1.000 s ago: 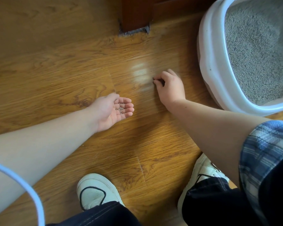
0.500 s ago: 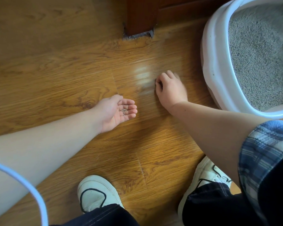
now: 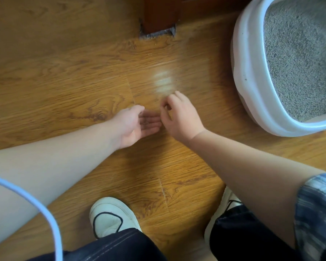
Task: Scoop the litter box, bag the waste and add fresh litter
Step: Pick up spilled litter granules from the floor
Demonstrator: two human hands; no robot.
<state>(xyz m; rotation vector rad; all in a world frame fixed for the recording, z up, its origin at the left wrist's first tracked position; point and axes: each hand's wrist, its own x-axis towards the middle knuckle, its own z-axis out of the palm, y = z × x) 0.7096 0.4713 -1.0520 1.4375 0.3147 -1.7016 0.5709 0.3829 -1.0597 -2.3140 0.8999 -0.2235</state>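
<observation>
My left hand [image 3: 135, 127] lies palm up just above the wood floor [image 3: 64, 87], its fingers straight, with a few dark litter grains [image 3: 146, 122] on the fingers. My right hand [image 3: 183, 117] hovers right beside those fingertips, knuckles up, thumb and forefinger pinched together; what it pinches is too small and blurred to see clearly. The white litter box [image 3: 239, 59] stands at the upper right. It is filled with grey litter [image 3: 299, 53], and its right part is cut off by the frame.
A dark wooden furniture leg [image 3: 158, 16] stands on the floor at the top centre with dust and crumbs around its foot. My two white shoes [image 3: 111, 217] [image 3: 226, 202] are at the bottom. A pale blue cable [image 3: 36, 200] curves across the lower left.
My right hand has lifted off the floor spot near the litter box and moved back left to my left palm. The left hand has barely moved.
</observation>
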